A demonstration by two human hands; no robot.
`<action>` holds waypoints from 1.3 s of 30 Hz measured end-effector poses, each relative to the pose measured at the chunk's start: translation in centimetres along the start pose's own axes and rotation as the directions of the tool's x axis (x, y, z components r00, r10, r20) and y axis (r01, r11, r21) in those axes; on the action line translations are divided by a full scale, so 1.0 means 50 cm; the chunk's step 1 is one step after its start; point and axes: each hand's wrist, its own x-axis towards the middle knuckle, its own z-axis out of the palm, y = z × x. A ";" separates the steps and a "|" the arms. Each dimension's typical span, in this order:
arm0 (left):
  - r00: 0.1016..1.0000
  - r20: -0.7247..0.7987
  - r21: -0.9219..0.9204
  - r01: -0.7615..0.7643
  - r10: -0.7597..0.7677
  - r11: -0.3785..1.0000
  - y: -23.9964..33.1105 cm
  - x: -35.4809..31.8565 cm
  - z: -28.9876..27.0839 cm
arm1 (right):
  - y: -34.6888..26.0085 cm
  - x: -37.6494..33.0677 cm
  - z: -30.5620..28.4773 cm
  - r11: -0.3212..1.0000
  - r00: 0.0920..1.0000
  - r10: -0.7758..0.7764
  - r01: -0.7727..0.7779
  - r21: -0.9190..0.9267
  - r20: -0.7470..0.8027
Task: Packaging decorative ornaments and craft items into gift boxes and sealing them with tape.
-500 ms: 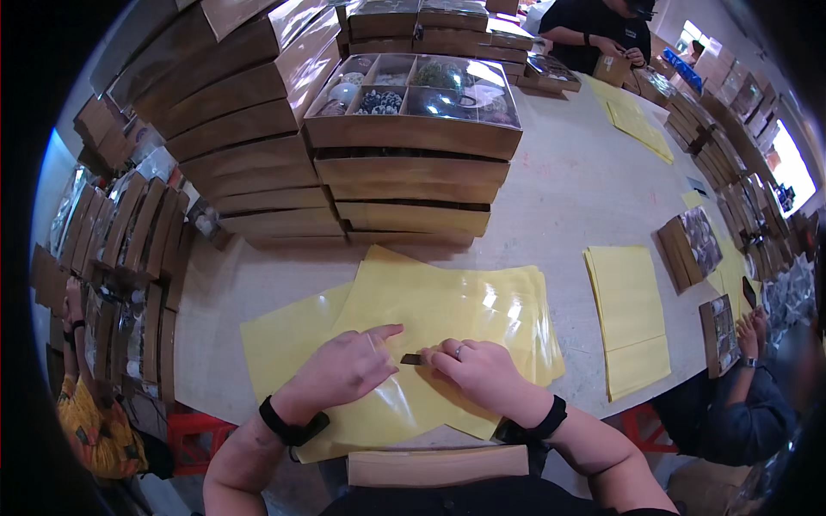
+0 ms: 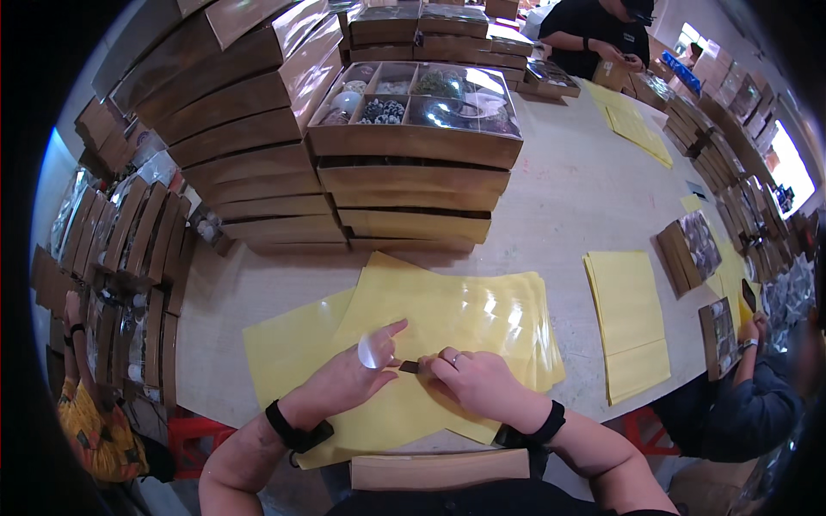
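My left hand (image 2: pixel 348 378) is over the fanned stack of glossy yellow sheets (image 2: pixel 482 301), index finger and thumb spread apart. A round, clear, shiny disc (image 2: pixel 375 351) rests against its fingers; whether it is stuck there I cannot tell. Beside it, my right hand (image 2: pixel 473 378) pinches a small dark rectangular piece (image 2: pixel 409 366) between thumb and fingers. The dark piece points toward my left fingertips, with a small gap between. Both hands are close above the sheets, near the table's front edge.
Shallow brown boxes with clear lids (image 2: pixel 417 138) are piled high ahead and left. More yellow sheets (image 2: pixel 628 327) lie to the right, near two upright boxes (image 2: pixel 684 254). A co-worker (image 2: pixel 598 39) stands at the far side; others are at both sides. Red stools (image 2: pixel 191 434) flank the table.
My left hand has loosened, its thumb and index finger now parted, and the round clear disc shows plainly on it. My right hand has shifted slightly down, still pinching the dark piece.
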 end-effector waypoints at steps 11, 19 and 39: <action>0.933 -0.290 0.209 -0.155 0.212 0.966 -0.062 0.007 -0.013 | 0.007 0.013 -0.010 0.990 0.993 0.049 -0.062 0.127 0.106; 0.997 -0.046 0.112 -0.063 0.069 0.992 -0.065 0.033 -0.007 | 0.019 0.052 0.020 0.936 0.960 0.281 -0.274 0.221 -0.001; 0.858 -0.358 0.251 -0.291 0.368 0.923 -0.026 -0.019 -0.069 | 0.005 0.030 0.020 0.945 0.980 0.188 -0.197 0.261 0.057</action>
